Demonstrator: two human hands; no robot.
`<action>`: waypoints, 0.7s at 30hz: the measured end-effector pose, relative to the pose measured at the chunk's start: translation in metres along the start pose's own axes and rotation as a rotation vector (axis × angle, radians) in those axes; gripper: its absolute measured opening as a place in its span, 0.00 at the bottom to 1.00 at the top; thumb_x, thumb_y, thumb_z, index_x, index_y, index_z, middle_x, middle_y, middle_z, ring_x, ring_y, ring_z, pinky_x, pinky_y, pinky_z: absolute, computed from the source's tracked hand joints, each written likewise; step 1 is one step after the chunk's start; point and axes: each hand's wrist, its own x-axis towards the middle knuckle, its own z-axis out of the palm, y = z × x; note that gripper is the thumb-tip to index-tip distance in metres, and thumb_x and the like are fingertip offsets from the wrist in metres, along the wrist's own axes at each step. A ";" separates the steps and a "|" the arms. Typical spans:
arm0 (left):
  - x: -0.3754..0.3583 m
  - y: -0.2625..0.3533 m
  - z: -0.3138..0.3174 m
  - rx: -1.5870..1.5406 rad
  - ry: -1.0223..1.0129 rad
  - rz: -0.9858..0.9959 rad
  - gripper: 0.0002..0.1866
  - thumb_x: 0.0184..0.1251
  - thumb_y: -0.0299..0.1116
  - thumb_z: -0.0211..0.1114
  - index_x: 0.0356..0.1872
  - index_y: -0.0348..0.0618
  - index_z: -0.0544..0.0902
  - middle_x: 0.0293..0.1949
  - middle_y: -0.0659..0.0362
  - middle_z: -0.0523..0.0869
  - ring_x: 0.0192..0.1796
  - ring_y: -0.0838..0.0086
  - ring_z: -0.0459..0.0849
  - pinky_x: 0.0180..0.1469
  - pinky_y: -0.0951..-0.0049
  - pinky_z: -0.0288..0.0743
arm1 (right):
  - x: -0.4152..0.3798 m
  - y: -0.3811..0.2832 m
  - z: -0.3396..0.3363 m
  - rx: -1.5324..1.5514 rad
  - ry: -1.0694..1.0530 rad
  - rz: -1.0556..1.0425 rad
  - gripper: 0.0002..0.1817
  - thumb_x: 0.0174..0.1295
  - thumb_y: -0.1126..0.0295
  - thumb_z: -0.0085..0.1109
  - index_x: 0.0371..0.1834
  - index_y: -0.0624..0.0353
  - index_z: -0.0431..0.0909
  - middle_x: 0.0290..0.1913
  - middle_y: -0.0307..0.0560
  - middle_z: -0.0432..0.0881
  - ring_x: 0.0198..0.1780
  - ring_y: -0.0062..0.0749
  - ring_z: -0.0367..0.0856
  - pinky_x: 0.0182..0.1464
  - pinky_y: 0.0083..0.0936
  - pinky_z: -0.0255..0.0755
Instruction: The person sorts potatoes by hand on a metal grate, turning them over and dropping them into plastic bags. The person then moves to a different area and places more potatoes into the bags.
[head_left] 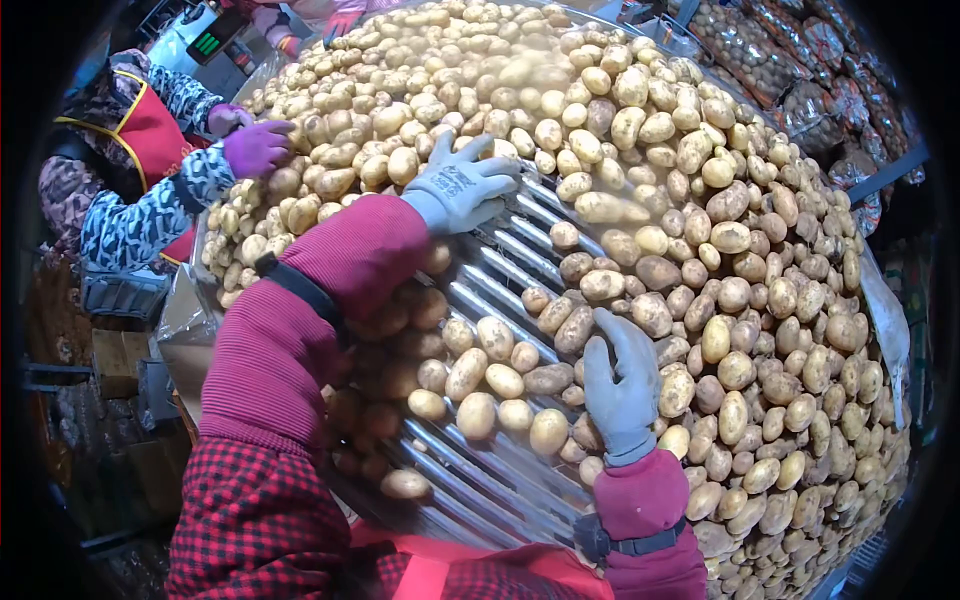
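Note:
My left hand point(460, 188), in a grey work glove, lies with fingers spread at the upper end of the metal bars point(515, 245), its fingertips against the potatoes point(402, 165) heaped beyond. Lower and to the right, my right hand point(622, 385) wears a matching glove. Its thumb and fingers are apart with nothing between them, and the fingertips are right by a dirt-covered potato point(574, 330). Between my arms, several loose potatoes point(476, 415) rest on the slatted bars. Part of the bars and some potatoes are shaded or hidden under my left forearm.
A large heap of potatoes point(735, 375) surrounds the bars at the back and right. At the left, a co-worker's purple-gloved hand point(258, 148) touches the heap; another person's pink glove point(342, 25) shows at the far edge. Filled bags point(815, 110) are stacked at back right.

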 end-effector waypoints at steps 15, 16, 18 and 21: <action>-0.012 -0.047 0.003 0.256 0.042 -0.309 0.18 0.67 0.34 0.67 0.57 0.64 0.85 0.78 0.50 0.74 0.76 0.52 0.73 0.69 0.42 0.66 | -0.005 0.004 -0.005 0.057 -0.045 -0.029 0.17 0.68 0.74 0.63 0.59 0.65 0.86 0.57 0.60 0.87 0.62 0.58 0.84 0.67 0.47 0.76; -0.013 -0.049 0.006 0.255 0.062 -0.324 0.17 0.67 0.35 0.68 0.57 0.65 0.85 0.77 0.50 0.74 0.76 0.51 0.74 0.69 0.42 0.66 | -0.005 0.004 -0.005 0.059 -0.049 -0.022 0.17 0.68 0.74 0.63 0.59 0.65 0.86 0.57 0.60 0.87 0.62 0.57 0.84 0.67 0.47 0.76; -0.009 -0.053 0.005 0.254 0.045 -0.354 0.17 0.67 0.35 0.68 0.57 0.65 0.85 0.77 0.50 0.74 0.75 0.51 0.74 0.68 0.42 0.66 | -0.005 0.003 -0.005 0.055 -0.053 -0.021 0.17 0.68 0.75 0.63 0.59 0.65 0.86 0.57 0.60 0.87 0.62 0.57 0.84 0.67 0.47 0.76; -0.007 -0.057 0.004 0.261 0.029 -0.371 0.18 0.67 0.36 0.68 0.57 0.66 0.85 0.77 0.51 0.75 0.75 0.50 0.74 0.67 0.42 0.67 | -0.005 0.003 -0.006 0.052 -0.059 -0.017 0.17 0.68 0.75 0.62 0.59 0.65 0.85 0.57 0.60 0.87 0.62 0.57 0.84 0.67 0.47 0.76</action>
